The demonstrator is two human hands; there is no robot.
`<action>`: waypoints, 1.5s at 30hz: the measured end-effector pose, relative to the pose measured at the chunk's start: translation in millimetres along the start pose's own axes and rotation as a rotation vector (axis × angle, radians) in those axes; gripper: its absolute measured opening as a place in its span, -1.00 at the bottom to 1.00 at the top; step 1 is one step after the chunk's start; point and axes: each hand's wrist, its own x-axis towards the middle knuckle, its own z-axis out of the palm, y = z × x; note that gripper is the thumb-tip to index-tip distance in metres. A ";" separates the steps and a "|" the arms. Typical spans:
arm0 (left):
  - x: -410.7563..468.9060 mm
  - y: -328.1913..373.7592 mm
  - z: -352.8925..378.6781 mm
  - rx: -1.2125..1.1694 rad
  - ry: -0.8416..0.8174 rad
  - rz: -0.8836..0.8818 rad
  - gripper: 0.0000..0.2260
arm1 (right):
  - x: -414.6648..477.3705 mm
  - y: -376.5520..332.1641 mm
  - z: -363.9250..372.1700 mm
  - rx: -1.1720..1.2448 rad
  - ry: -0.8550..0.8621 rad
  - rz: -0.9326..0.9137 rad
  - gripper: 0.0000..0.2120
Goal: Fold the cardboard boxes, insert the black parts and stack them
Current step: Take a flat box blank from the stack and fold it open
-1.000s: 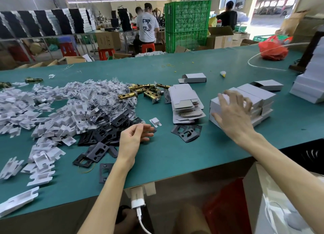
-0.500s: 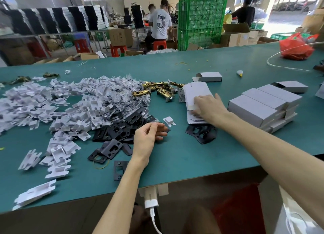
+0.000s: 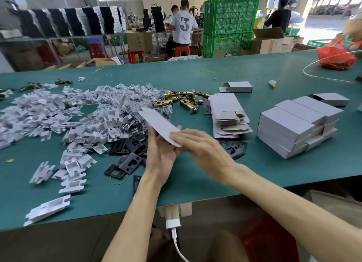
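A flat white cardboard box blank (image 3: 156,122) is held above the green table (image 3: 195,175) between both hands. My left hand (image 3: 161,155) supports it from below, palm up. My right hand (image 3: 199,148) grips its near end from the right. A pile of flat blanks (image 3: 227,114) lies just right of the hands. Folded white boxes (image 3: 293,124) are stacked further right. Black plate parts (image 3: 129,155) lie scattered under and left of my left hand, and more black plates (image 3: 235,148) lie behind my right hand.
A big heap of white plastic inserts (image 3: 58,114) covers the left of the table. Brass latch parts (image 3: 180,101) lie behind the hands. A single folded box (image 3: 237,86) sits further back, a red bag (image 3: 337,55) at far right. People work beyond the table.
My right hand took a flat blank from the pile and brought it left. My left hand rose from the black parts and opened under the blank.
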 end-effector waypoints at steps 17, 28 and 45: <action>-2.8 4.6 -4.8 -0.104 -0.036 -0.083 -0.57 | -14.0 2.8 12.2 1.103 0.003 0.946 -0.32; -4.4 1.0 -5.1 -0.050 -0.265 -0.144 -0.56 | -8.9 -5.1 28.2 1.124 0.189 0.936 -0.75; -12.0 4.8 0.4 0.025 -0.446 -0.108 -0.28 | -17.2 1.3 29.2 1.276 0.238 0.906 -0.70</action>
